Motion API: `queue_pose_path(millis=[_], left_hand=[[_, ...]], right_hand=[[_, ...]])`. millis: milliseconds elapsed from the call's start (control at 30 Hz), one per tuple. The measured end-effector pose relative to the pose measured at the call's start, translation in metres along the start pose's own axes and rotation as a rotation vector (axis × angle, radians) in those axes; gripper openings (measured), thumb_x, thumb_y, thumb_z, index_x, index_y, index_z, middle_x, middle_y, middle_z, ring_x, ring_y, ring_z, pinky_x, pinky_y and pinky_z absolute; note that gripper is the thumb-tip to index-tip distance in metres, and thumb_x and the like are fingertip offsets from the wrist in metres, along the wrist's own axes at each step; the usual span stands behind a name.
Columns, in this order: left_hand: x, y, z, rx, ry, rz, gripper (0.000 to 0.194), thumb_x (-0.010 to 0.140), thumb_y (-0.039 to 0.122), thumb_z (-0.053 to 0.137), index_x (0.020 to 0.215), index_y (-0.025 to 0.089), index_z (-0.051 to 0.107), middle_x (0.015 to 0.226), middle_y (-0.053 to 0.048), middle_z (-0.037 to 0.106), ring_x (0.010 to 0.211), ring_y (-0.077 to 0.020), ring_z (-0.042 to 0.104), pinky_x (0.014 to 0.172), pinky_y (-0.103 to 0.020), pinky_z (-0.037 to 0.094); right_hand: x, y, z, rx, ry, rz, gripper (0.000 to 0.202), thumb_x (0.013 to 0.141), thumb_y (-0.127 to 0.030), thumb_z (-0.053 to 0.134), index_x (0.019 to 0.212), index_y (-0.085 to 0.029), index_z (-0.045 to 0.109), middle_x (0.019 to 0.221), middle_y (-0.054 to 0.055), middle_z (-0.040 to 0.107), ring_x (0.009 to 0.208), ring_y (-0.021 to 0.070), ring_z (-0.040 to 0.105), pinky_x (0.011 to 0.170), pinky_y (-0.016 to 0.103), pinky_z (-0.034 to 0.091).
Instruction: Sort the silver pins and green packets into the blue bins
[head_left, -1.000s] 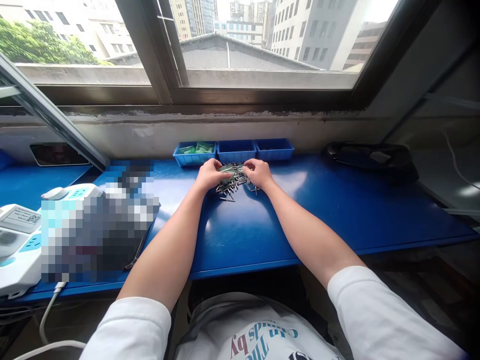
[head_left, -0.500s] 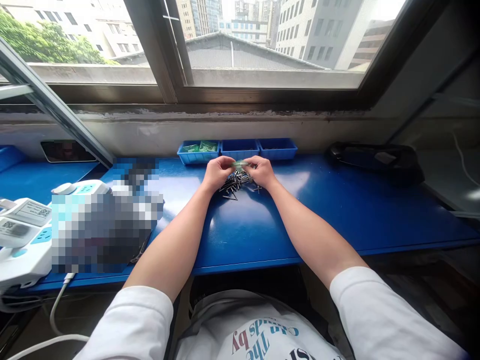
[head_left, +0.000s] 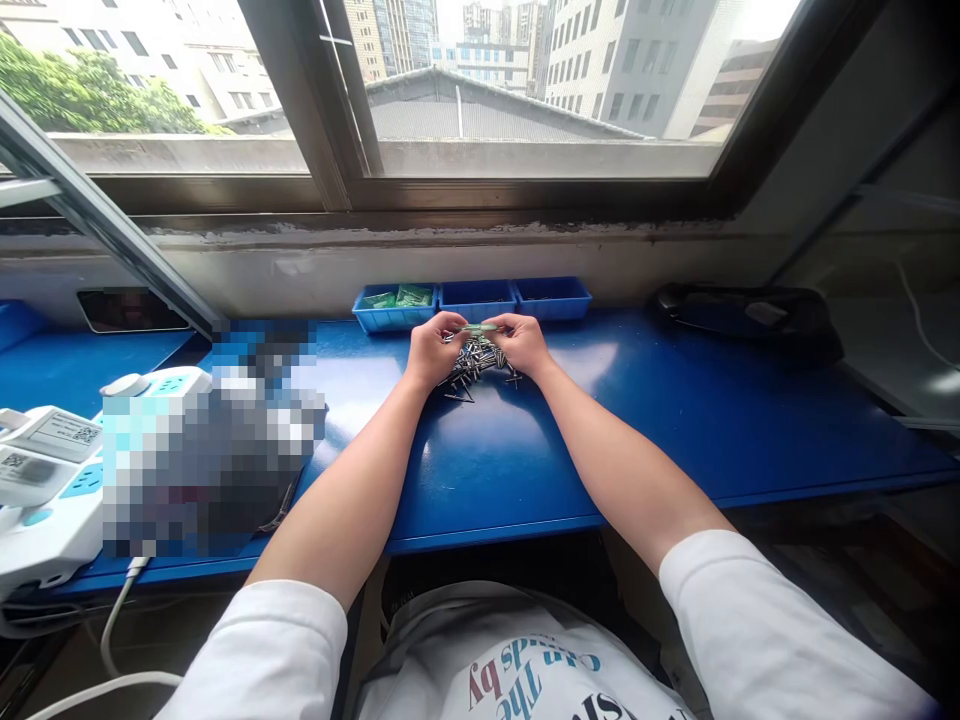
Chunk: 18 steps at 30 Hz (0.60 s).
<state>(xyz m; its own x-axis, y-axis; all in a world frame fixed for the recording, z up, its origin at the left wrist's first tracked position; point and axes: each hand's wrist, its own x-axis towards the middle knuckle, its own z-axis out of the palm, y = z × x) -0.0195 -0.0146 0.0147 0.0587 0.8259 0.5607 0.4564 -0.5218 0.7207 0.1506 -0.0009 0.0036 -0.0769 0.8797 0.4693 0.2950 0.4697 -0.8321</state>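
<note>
My left hand (head_left: 436,350) and my right hand (head_left: 523,342) are both closed, pinching opposite ends of a small green plastic bag (head_left: 480,329). The bag is stretched level between the fingertips; whether anything lies inside it I cannot make out. Directly below spreads a loose pile of metal screws (head_left: 474,368) on the blue table (head_left: 502,450). Just beyond my left hand stands a blue bin (head_left: 395,318) with several green packets (head_left: 412,296) in it.
Two more blue bins, a middle one (head_left: 478,308) and a right one (head_left: 553,304), line the wall. A black case (head_left: 742,325) lies at the right. White power strips (head_left: 52,510) and a pixelated patch fill the left. A phone (head_left: 133,310) lies at the far left.
Both hands stay almost in place over the screws, still holding the bag. The bag looks a little flatter and more level. The camera view has shifted slightly.
</note>
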Motion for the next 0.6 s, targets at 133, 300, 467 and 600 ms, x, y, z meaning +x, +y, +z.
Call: queue_pose_path(millis=[133, 300, 467, 600], left_hand=[[-0.001, 0.002, 0.001, -0.011, 0.028, 0.029, 0.023, 0.075, 0.025, 0.065, 0.097, 0.020, 0.062, 0.072, 0.002, 0.067, 0.065, -0.0115, 0.059, 0.067, -0.024, 0.048], [0.010, -0.004, -0.004, 0.024, 0.115, 0.069, 0.016, 0.079, 0.029, 0.060, 0.085, 0.018, 0.069, 0.084, -0.003, 0.070, 0.070, -0.0135, 0.061, 0.067, -0.026, 0.049], [0.033, -0.015, -0.020, 0.220, 0.298, -0.077, 0.034, 0.080, 0.029, 0.057, 0.110, 0.017, 0.067, 0.108, -0.008, 0.069, 0.090, -0.0206, 0.063, 0.090, -0.035, 0.048], [0.042, -0.030, -0.033, 0.449, 0.301, -0.185, 0.048, 0.079, 0.031, 0.056, 0.126, 0.020, 0.059, 0.128, -0.011, 0.060, 0.120, -0.0296, 0.050, 0.104, -0.045, 0.038]], right_hand=[[0.001, 0.004, 0.001, 0.022, 0.037, 0.004, 0.028, 0.076, -0.036, 0.065, 0.094, -0.016, 0.070, 0.080, 0.003, 0.071, 0.073, 0.0154, 0.064, 0.070, 0.027, 0.051], [0.001, 0.003, -0.004, -0.092, 0.112, 0.012, 0.022, 0.077, -0.033, 0.062, 0.089, -0.017, 0.071, 0.076, 0.002, 0.071, 0.072, 0.0161, 0.064, 0.072, 0.029, 0.051], [-0.003, 0.000, -0.006, -0.197, 0.084, 0.022, 0.016, 0.077, -0.024, 0.060, 0.086, -0.018, 0.071, 0.084, 0.003, 0.073, 0.080, 0.0170, 0.066, 0.078, 0.030, 0.052], [-0.003, 0.001, -0.005, -0.260, 0.035, 0.018, 0.017, 0.077, -0.022, 0.060, 0.088, -0.018, 0.072, 0.087, 0.004, 0.074, 0.082, 0.0170, 0.067, 0.080, 0.029, 0.052]])
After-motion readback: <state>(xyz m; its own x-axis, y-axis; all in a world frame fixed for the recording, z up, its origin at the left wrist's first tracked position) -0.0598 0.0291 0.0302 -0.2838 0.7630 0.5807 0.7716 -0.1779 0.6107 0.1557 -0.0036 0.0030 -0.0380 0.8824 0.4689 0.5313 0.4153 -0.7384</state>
